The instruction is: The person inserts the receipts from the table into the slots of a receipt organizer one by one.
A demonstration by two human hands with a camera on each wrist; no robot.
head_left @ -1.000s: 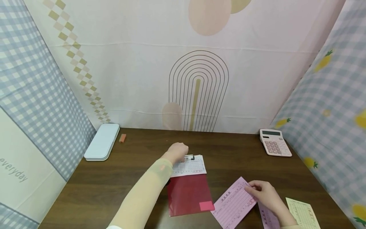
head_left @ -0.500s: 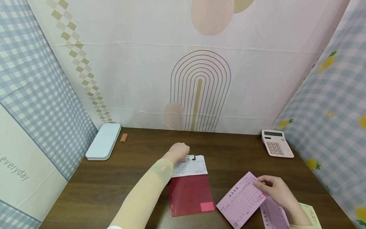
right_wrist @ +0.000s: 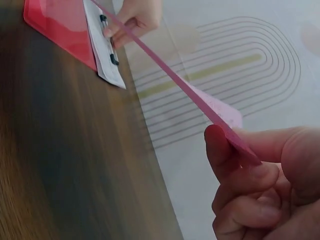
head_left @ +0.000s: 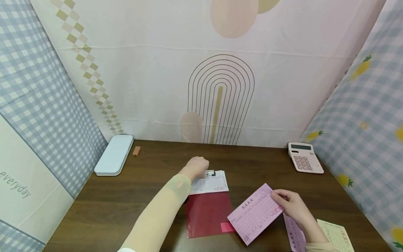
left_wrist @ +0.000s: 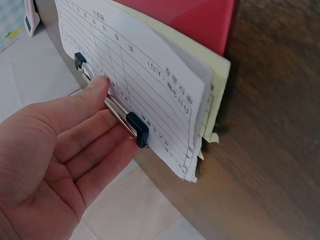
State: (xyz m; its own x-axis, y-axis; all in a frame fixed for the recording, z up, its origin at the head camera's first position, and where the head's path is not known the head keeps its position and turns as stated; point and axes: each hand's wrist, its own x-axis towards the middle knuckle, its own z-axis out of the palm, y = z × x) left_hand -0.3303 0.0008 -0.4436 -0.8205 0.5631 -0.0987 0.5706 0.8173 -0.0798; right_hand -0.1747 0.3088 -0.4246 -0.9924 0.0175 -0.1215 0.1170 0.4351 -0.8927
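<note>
In the left wrist view, my left hand [left_wrist: 65, 145] pinches a metal clip with black ends [left_wrist: 137, 127] between thumb and fingers. The clip bears on a stack of printed white forms [left_wrist: 145, 80], with pale yellow sheets [left_wrist: 218, 87] under them. Below the stack, toward me, extends a red folder or clipboard [head_left: 206, 213] with a pink label. My right hand [head_left: 291, 206] pinches a pink printed form [head_left: 253, 213] by its right edge. The form's left corner overlaps the label in the head view. Edge-on, the pink form [right_wrist: 165, 67] looks thin in the right wrist view.
Another pink-purple form [head_left: 293, 232] lies partly under my right wrist, beside a yellow form [head_left: 335, 234]. A white calculator [head_left: 304, 158] stands at the back right. At the back left are a pale blue flat case [head_left: 114, 155] and a small orange block [head_left: 136, 151].
My right hand has moved the pink form slightly right, then left and a little farther forward, so its corner now overlaps the red folder's label. My left hand has stayed at the clip.
</note>
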